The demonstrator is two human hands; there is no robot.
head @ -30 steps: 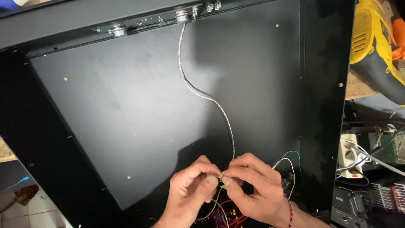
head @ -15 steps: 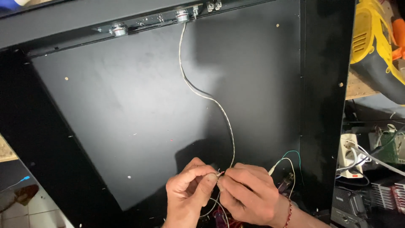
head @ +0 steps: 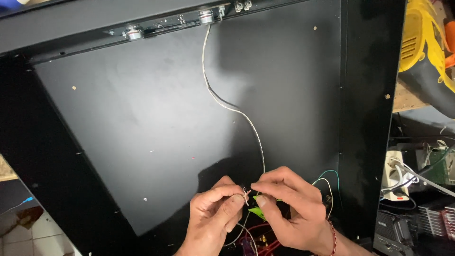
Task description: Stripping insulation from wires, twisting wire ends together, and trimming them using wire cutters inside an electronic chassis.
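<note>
Right now I am pinching the bared wire ends between left hand and right hand, twisting; next I judge steady rolling.

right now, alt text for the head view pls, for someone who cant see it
Two bare hands, left hand and right hand, pinch wire ends together over a black panel. A pale wire runs up to a connector on the panel's top edge.
</note>
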